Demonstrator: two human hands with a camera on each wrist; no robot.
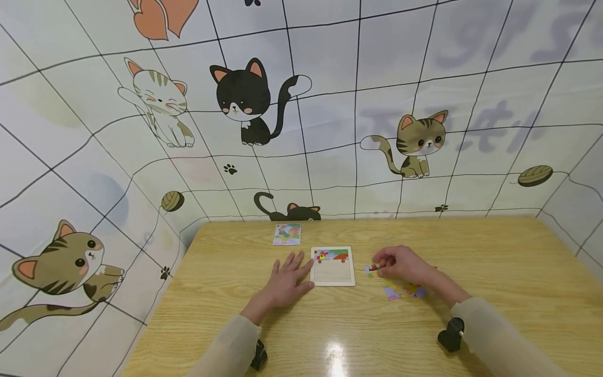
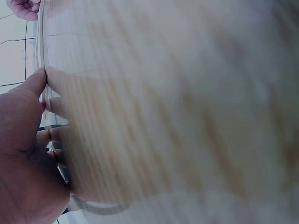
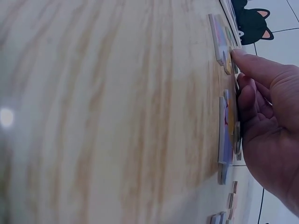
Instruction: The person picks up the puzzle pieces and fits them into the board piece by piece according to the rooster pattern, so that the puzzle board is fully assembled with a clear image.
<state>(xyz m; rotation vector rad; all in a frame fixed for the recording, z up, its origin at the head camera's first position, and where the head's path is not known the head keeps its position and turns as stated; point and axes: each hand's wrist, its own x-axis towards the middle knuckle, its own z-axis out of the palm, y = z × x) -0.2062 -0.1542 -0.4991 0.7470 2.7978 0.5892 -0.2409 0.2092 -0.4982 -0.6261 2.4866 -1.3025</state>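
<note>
A square puzzle tray (image 1: 332, 273) with a pale rim lies mid-table. Colourful pieces (image 1: 335, 255) fill its upper part, and its lower part shows bare board. My left hand (image 1: 285, 283) rests on the table with fingers spread, its fingertips and thumb right at the tray's left rim. To the right of the tray, my right hand (image 1: 402, 264) curls its fingers and thumb at a small puzzle piece (image 1: 369, 270), pinching it close to the tabletop. More loose pieces (image 1: 392, 292) lie just below this hand, and in the right wrist view flat pieces (image 3: 225, 133) lie beside the palm.
A picture card (image 1: 287, 234) of a colourful design lies at the back left of the wooden table (image 1: 494, 262). Behind the table hangs a wall cloth (image 1: 330, 104) printed with cats and a grid. Both wrists carry small black cameras (image 1: 451, 335).
</note>
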